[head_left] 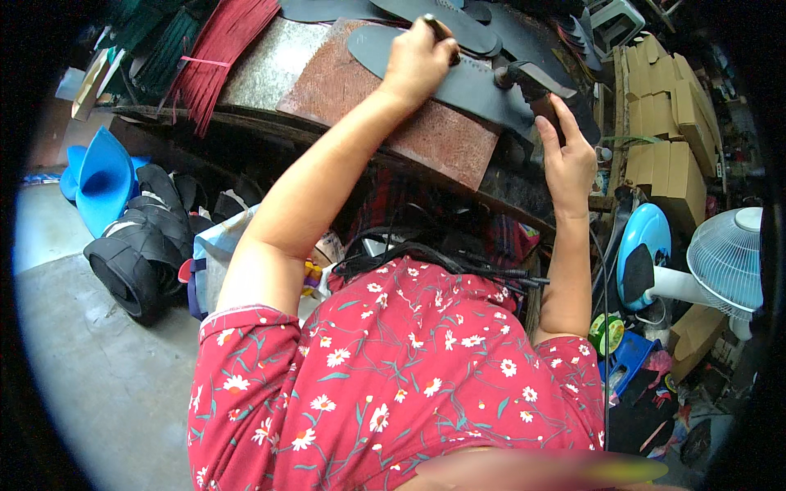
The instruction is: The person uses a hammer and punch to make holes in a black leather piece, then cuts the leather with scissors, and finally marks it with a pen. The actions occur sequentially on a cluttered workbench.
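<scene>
A long dark grey shoe sole [483, 86] lies on a reddish-brown board [327, 78] at the bench's front. Near one edge it carries a row of small marks. Over this sole, my left hand [419, 64] is closed round a short dark rod, seemingly a punch [442, 34]; its lower end is partly hidden by the fingers. To the right, my right hand [566, 159] grips the handle of a hammer [539, 82], index finger stretched along it. The hammer's dark round face [502, 78] hangs just beside the sole, apart from the punch.
More grey soles [434, 24] lie at the back. Red strips [221, 57] hang over the bench's left edge. Cardboard boxes [667, 176] and a fan [727, 254] stand at right. Black rolls [139, 254] and blue sheets [106, 180] sit at left.
</scene>
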